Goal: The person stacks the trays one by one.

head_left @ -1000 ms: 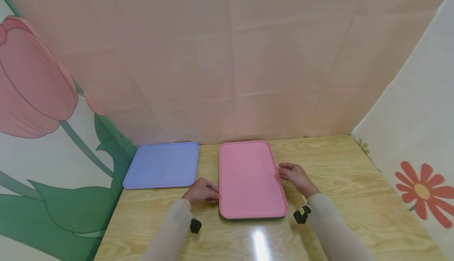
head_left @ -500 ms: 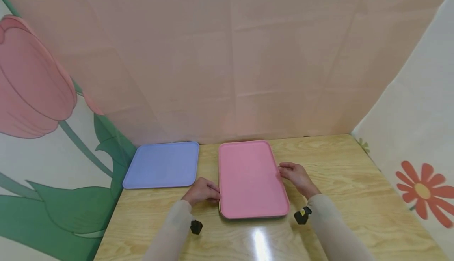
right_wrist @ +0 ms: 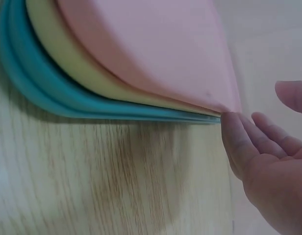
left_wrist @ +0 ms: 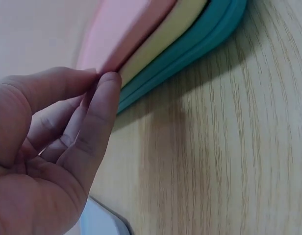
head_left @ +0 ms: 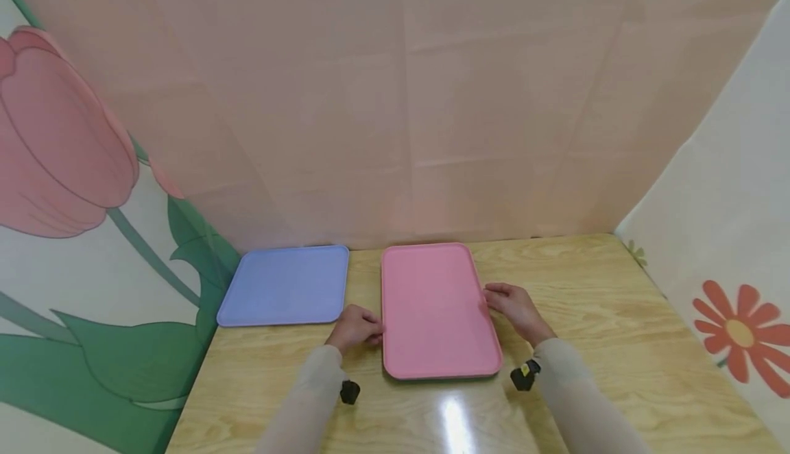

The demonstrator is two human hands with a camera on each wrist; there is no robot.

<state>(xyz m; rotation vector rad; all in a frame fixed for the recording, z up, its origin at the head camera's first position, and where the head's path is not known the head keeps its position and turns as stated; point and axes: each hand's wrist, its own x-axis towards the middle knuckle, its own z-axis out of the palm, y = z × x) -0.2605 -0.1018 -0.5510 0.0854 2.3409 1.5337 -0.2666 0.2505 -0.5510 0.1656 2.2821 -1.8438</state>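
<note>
Both hands are at the long edges of a stack of trays on the wooden surface, and the step in hand looks like the taking hold of the top one, the pink tray. The left hand pinches the pink tray's left rim between thumb and curled fingers, as the left wrist view shows. The right hand sits at the pink tray's right rim with fingers bent; its fingertips touch the edge where the trays meet, the thumb held above and apart, so the hold on that side does not look finished. Under the pink tray lie a yellow tray and a teal tray, nested close, the teal one resting on the surface. Separating the pink tray would, I judge, call for the right thumb to come down on the rim and both hands to lift evenly, so the yellow tray does not ride up with it. A blue tray lies flat to the left of the pink tray, apart from it. Nothing lies in the pink or the blue tray.
</note>
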